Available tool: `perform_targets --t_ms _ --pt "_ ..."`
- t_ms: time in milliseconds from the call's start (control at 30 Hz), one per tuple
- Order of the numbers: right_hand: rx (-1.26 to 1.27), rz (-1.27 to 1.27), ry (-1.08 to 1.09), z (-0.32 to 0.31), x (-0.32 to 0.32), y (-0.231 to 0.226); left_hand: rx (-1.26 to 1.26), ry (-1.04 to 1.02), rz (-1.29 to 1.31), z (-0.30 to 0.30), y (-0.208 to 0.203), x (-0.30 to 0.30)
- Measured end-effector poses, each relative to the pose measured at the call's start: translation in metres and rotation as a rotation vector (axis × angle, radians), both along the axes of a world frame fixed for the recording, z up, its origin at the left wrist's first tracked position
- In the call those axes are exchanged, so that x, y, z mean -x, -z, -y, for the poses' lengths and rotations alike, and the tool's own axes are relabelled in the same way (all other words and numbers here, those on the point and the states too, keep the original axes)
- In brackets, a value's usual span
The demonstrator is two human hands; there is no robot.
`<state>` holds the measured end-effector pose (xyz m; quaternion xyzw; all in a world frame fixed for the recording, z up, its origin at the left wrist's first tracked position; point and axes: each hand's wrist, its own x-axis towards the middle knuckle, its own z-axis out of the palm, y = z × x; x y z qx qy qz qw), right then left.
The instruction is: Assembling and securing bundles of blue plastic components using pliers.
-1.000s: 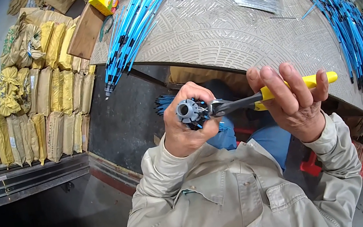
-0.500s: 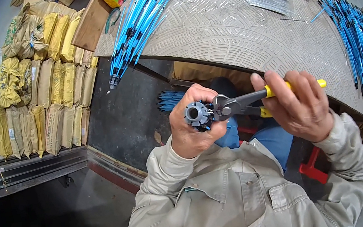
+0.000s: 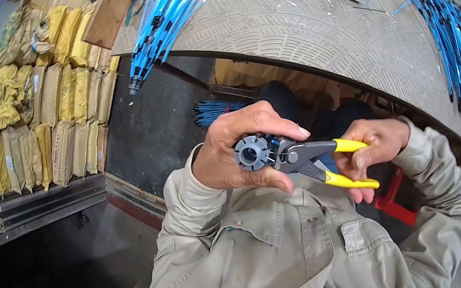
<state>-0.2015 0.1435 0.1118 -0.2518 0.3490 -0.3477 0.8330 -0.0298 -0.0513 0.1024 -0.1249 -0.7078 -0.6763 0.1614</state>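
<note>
In the head view, my left hand (image 3: 215, 154) grips the grey slotted collar (image 3: 241, 150) over my lap, its digits now stretched farther past it. My right hand (image 3: 379, 141) holds the yellow-handled pliers (image 3: 293, 157), their head just beside the collar. The handles have swung lower and spread wider, so I'd judge the squeeze eased; I can't tell whether the tips bite.

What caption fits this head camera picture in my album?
Left hand holds a grey ring-shaped part; right hand holds yellow-handled pliers.
</note>
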Motion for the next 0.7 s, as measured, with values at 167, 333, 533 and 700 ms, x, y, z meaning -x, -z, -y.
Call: perform_targets --t_ms 167,333,533,700 --pt "0.184 -0.071 0.129 -0.005 -0.004 -0.026 0.052 -0.049 -0.015 -0.003 0.000 -0.009" --pt "0.723 -2.218 0.163 -0.035 -0.052 -0.021 -0.169 -0.190 -0.171 -0.023 0.008 -0.001" --pt "0.785 -1.946 0.185 -0.036 -0.033 -0.031 -0.096 -0.220 -0.174 -0.027 0.018 -0.002" --pt "0.533 -1.313 0.110 -0.028 -0.021 -0.037 -0.138 -0.086 -0.197 -0.031 0.020 -0.006"
